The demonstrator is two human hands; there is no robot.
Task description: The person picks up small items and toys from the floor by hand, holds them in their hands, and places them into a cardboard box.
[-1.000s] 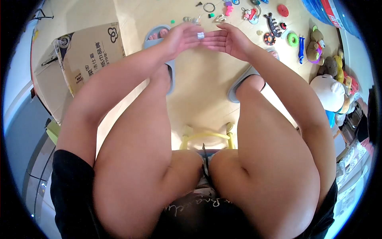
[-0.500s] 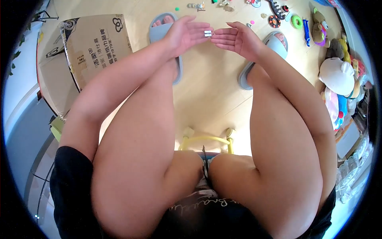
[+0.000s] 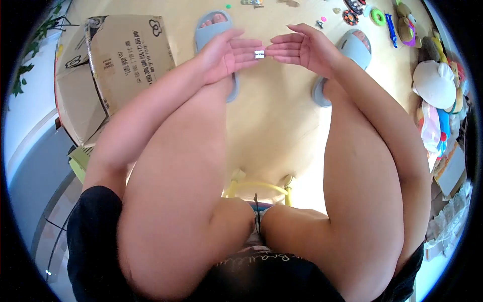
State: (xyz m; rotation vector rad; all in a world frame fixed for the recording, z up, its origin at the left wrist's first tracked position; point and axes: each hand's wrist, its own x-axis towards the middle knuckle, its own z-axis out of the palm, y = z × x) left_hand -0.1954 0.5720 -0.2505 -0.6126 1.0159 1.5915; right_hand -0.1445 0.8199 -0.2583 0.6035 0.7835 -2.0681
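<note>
My left hand (image 3: 224, 56) is palm up with its fingers stretched out to the right. Opposite it, my right hand (image 3: 307, 49) is also palm up, its flat fingers pointing left. A tiny white block with dark marks (image 3: 259, 54) lies at the fingertips of my left hand, right where the two hands meet. My right fingertips are beside it; whether they touch it I cannot tell. Both hands are held above the floor between two grey-blue slippers (image 3: 210, 31), worn on the feet.
A cardboard box (image 3: 128, 55) stands on the left. Along the right lie a brown stuffed bear (image 3: 405, 25), a white plush toy (image 3: 433, 84), a green ring (image 3: 377, 17) and a blue stick-like toy (image 3: 391, 33). Small bits lie on the floor (image 3: 282, 126). A yellow metal bar (image 3: 256, 186) shows below.
Both hands have come slightly nearer to my body, still palm up and fingertip to fingertip. The small white block has moved with them. The whole view has shifted a little.
</note>
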